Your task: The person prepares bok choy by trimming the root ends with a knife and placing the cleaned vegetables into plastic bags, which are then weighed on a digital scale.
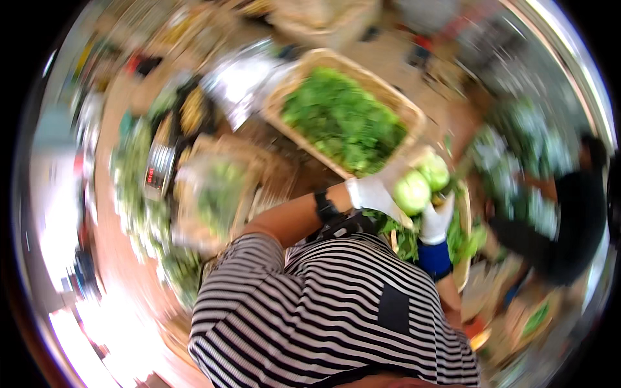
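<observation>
In a white glove, my left hand (381, 190) presses against the left side of a round pale green vegetable (411, 192), perhaps a small cabbage. A second round vegetable (433, 172) of the same kind sits just beyond it. My right hand (436, 220), also gloved in white, grips the pair from the lower right; its fingertips are partly hidden. Under both hands is a container (465, 233) with loose green leaves (456, 237). Ahead of my left hand stands a tan basket (298, 138), filled with leafy greens (344, 119).
On the left are a scale with a red display (157, 169), a bag of greens (218, 194) and piled long vegetables (140, 213). Shiny plastic bags (245, 72) lie beyond. At right, a person in dark clothes (567, 223) bends near bagged vegetables (529, 140). Motion blurs the surroundings.
</observation>
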Demonstrator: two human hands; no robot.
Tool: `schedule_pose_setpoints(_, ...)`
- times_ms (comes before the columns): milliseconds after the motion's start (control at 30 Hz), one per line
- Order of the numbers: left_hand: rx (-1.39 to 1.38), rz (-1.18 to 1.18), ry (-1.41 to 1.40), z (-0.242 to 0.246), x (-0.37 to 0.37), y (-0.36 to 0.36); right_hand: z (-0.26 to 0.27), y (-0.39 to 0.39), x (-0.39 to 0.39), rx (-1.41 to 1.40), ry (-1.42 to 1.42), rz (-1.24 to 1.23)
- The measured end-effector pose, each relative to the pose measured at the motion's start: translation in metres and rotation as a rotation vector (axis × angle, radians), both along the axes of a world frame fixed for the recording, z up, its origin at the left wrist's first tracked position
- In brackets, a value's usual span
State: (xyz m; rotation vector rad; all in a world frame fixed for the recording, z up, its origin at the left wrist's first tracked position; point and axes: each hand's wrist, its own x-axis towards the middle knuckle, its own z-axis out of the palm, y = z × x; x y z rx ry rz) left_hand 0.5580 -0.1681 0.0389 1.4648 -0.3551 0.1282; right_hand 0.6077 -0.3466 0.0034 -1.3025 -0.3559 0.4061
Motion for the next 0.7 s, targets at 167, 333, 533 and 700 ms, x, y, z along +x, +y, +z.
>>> schedule_pose_setpoints(167,0.299,0.445,-0.300,0.012,-0.073,0.055,0.023,0.068,-0.023,-0.094,-0.065,0.365)
schedule_pose_setpoints(333,-0.038,0.714,-0.096,0.011,-0.181,0.093,0.053,0.168,-0.087,-0.122,-0.105,0.693)
schedule_pose_setpoints(533,-0.222,0.894,-0.063,0.029,-0.323,0.155,0.064,0.286,-0.190,-0.109,-0.459,0.991)
schedule_pose_setpoints(700,-0.528,1.086,-0.049,0.020,-0.434,0.194,0.071,0.357,-0.267,-0.228,-0.102,1.120)
